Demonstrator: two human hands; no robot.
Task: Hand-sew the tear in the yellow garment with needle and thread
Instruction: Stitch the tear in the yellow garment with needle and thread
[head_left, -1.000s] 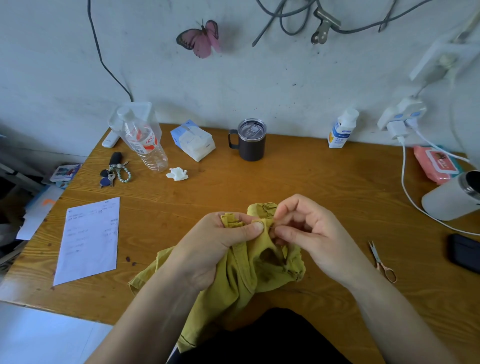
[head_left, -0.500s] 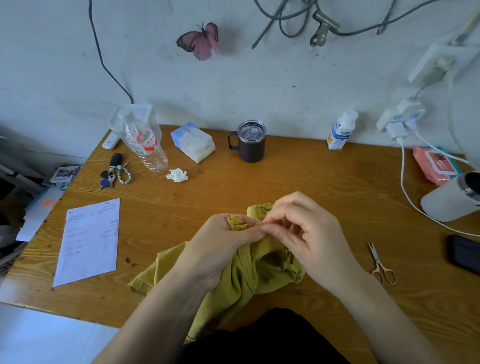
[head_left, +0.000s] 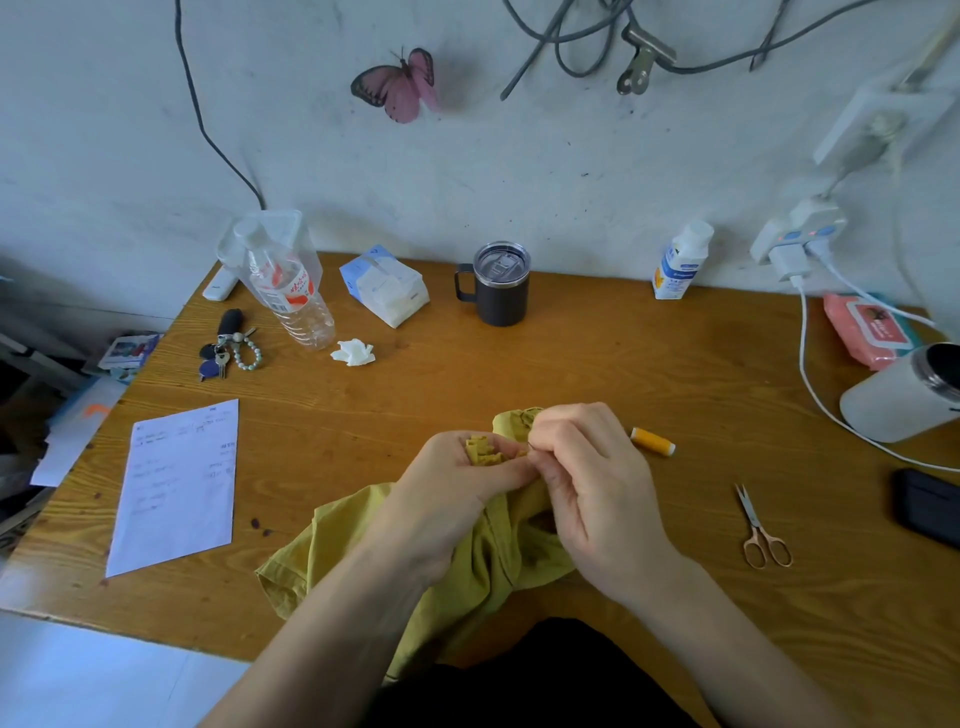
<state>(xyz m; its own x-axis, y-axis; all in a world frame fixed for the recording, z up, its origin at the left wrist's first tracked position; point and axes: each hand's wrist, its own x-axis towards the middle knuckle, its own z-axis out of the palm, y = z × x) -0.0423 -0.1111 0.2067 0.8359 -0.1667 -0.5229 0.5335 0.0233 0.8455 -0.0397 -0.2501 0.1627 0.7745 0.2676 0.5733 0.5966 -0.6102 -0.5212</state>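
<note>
Yellow garment (head_left: 498, 561), soft, light, limp, bunched at near edge of tabletop (head_left: 571, 364), trailing lapward. Puckered fold clamped in curled fingers (head_left: 514, 467) of left hand (head_left: 457, 488); right hand (head_left: 592, 483) pinching what looks like the needle (head_left: 531, 442) just beside. Best gripped close to tear, cloth taut

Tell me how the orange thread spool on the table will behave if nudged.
Lying on its side, the thread spool would probably roll along the table. It looks small, so likely light. Wound thread should not be slippery.
</note>
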